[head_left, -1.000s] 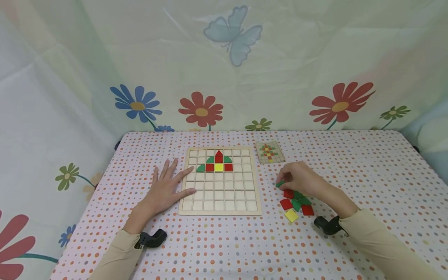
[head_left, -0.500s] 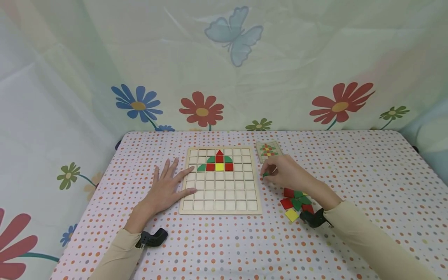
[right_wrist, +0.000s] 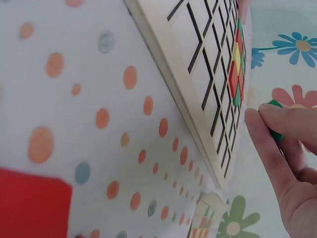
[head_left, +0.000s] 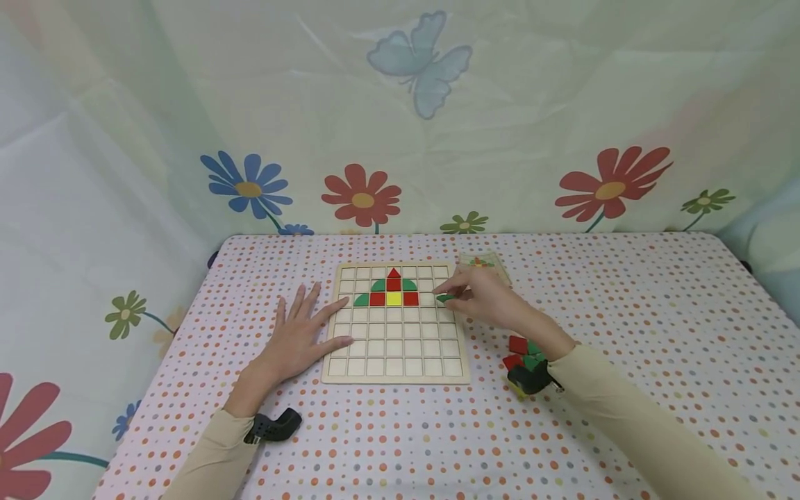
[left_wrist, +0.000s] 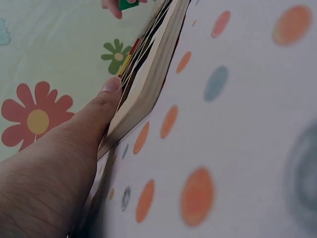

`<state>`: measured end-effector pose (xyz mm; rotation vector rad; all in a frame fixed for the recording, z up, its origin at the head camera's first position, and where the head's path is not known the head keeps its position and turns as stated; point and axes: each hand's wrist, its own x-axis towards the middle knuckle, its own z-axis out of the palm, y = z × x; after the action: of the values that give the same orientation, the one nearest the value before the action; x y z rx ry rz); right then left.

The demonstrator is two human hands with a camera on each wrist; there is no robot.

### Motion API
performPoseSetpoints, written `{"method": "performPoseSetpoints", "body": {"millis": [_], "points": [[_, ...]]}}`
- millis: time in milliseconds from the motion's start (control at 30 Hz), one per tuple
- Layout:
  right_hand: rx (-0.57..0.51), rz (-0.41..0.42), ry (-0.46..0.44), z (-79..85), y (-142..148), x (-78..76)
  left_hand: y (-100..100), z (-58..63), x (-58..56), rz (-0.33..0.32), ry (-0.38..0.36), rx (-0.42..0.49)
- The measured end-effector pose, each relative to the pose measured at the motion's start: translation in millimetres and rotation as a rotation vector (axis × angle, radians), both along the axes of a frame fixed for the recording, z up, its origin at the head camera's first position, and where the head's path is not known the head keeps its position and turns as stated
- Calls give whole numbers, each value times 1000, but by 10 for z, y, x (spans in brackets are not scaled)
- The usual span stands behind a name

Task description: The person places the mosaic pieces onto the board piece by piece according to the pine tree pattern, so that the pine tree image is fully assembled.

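Observation:
My left hand (head_left: 294,344) lies with fingers spread at the left side of a wooden grid board (head_left: 394,380), its thumb and index finger over the edge. In the left wrist view the thumb (left_wrist: 101,106) rests against the board's rim. Several red, green and yellow tiles sit in the upper cells, among them a yellow square (head_left: 394,298) and a red triangle (head_left: 394,273). Over the board's right edge, my right hand (head_left: 484,298) pinches a green tile (head_left: 444,298) between thumb and fingers. The right wrist view shows this green tile (right_wrist: 275,134) partly hidden by the fingers.
A pattern card (head_left: 498,265) lies beyond the board at its upper right, partly covered by my right hand. Loose red squares (head_left: 518,345), green tiles (head_left: 533,361) and a yellow tile lie under my right wrist. A dotted cloth covers the table.
My right hand has carried the green tile left, from the loose tiles to the board's right edge. The left hand has stayed in place.

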<state>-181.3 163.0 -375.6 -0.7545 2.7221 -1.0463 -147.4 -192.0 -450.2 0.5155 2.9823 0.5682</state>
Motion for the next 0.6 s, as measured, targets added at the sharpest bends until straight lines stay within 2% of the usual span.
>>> {"method": "performPoseSetpoints", "body": {"millis": [200,467,600], "points": [[-33,13,-49,-60,-53,-30,-7,-9,5,-2,6,-1],[-83,-22,-26,-145,-133,-77,-4,-10,1,-2,14,-5],[-85,-11,11,-170,-156,-106,1,-5,0,0,12,-3]]}}
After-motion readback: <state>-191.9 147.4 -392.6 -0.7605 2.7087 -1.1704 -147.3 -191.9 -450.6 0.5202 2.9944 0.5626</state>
